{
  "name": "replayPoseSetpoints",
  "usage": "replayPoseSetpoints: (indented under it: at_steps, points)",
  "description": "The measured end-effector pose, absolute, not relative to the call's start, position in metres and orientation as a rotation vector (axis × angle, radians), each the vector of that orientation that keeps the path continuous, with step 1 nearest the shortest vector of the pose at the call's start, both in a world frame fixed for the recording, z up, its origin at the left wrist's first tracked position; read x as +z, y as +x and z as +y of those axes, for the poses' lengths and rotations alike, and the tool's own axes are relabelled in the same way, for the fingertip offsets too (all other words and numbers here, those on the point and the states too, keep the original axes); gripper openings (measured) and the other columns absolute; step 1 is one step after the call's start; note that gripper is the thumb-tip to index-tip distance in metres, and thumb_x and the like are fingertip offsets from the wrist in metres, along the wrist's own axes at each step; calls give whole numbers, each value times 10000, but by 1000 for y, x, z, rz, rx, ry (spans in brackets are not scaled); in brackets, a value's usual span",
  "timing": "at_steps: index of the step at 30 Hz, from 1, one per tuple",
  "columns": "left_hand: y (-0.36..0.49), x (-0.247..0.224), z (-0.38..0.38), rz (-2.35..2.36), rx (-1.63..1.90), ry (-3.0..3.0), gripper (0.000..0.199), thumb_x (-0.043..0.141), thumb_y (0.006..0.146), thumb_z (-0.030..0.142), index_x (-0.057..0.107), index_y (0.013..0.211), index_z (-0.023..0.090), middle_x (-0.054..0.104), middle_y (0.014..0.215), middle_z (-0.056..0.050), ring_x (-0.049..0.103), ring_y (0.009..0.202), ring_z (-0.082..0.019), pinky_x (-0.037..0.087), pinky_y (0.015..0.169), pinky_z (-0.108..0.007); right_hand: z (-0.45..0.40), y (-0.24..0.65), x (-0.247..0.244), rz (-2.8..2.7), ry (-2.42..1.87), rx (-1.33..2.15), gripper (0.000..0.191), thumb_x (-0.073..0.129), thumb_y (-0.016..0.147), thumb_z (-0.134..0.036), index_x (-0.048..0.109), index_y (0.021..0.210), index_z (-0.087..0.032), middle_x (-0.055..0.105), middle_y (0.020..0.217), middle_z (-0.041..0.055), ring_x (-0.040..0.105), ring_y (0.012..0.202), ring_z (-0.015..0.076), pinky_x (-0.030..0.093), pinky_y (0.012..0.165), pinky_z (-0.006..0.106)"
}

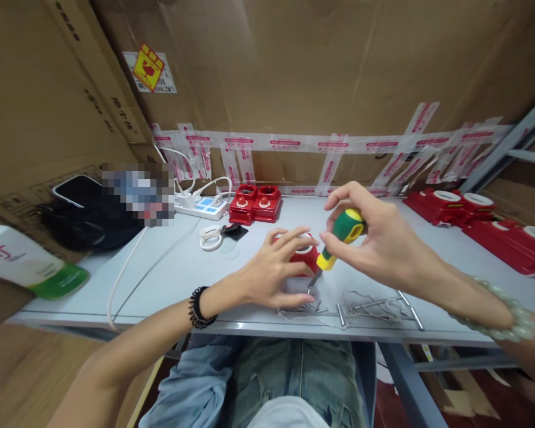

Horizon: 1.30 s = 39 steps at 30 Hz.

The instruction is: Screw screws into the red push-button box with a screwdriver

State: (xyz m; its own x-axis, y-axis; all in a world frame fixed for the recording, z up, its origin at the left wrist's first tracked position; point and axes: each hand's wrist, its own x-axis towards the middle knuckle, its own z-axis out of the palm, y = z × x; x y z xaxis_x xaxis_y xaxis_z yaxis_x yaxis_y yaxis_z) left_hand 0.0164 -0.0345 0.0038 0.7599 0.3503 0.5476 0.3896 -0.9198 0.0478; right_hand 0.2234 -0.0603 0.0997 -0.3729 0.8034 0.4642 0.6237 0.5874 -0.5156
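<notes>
My right hand (377, 235) grips a screwdriver (345, 229) with a green and yellow handle, its shaft slanting down to the left. A small silver screw (310, 289) is at the tip; whether the two are joined I cannot tell. My left hand (276, 267) lies palm down with fingers spread over a red piece with a white ring (307, 257), covering much of it. Several loose screws (310, 307) lie below my left fingers near the table's front edge. Right of them are metal rods (412, 310) with a tangle of pale cord (374, 306).
Finished-looking red units (255, 203) stand by a white power strip (203, 205) at the back. More red units (512, 241) line the right side. White scissors handles (211, 238), a black bag (87, 214) and a tube (31, 261) sit left. Cardboard (294, 71) walls the back.
</notes>
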Motion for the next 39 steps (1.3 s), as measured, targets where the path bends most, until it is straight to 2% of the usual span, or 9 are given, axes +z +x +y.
replayPoseSetpoints:
  at_steps: [6,11,16,20,22,24,27,32,39]
  points:
    - [24,-8,-39,-597,-669,-2938,291,583,904,432,742,878,189,539,1390,-153,341,1411,-393,238,1108,-575,-60,224,94,-2143,-1140,394,283,629,758,-204,455,980,-228,628,721,-31,564,578,121,413,510,253]
    - [26,-8,-41,-590,-579,-2986,294,576,919,458,752,905,224,564,1362,-135,273,1454,-378,167,1145,-594,-58,228,101,-2114,-1147,260,275,641,753,-203,473,970,-223,615,723,-27,549,578,123,415,525,269]
    - [13,5,-34,-713,-759,-2929,245,579,865,397,674,993,210,520,1401,-133,409,1364,-348,258,1113,-546,-56,229,111,-2044,-1130,180,289,663,723,-201,489,953,-230,621,735,-21,570,604,139,435,545,291]
    - [-14,13,-15,-1131,-714,-3009,773,684,746,539,402,1376,191,435,1448,-191,430,1321,-370,351,1072,-547,-53,225,116,-1979,-1075,105,259,671,739,-220,515,945,-237,624,760,-15,582,663,148,448,582,303]
    - [-24,11,-6,-1319,-587,-3119,902,717,715,560,316,1425,175,447,1428,-203,477,1279,-363,398,1048,-521,-49,221,116,-1947,-1037,89,239,664,751,-226,526,945,-238,625,770,-13,585,679,150,451,602,310]
    - [-26,7,-1,-1439,-542,-3196,831,732,708,565,396,1356,169,523,1336,-178,547,1184,-335,447,1001,-480,-44,216,115,-1931,-997,74,214,649,763,-226,531,941,-243,620,770,-15,583,691,152,450,620,316]
    - [-15,-4,-1,-1477,-723,-3213,697,759,688,575,518,1208,179,599,1181,-118,589,1056,-292,475,943,-445,-34,208,112,-1925,-934,57,188,616,775,-214,521,936,-240,595,753,-28,550,658,138,439,624,312]
    - [12,-23,-5,-1599,-1108,-3171,683,823,605,581,569,1087,168,621,1043,-85,592,940,-265,491,841,-419,-17,192,107,-1978,-965,99,161,591,784,-211,510,924,-211,564,734,-24,481,604,116,401,586,294]
    - [16,-30,-5,-1670,-1190,-3155,593,838,580,581,579,898,153,593,903,-51,566,830,-227,459,739,-359,4,183,93,-2046,-1046,100,173,571,779,-198,515,943,-205,528,670,-36,476,582,118,363,580,289]
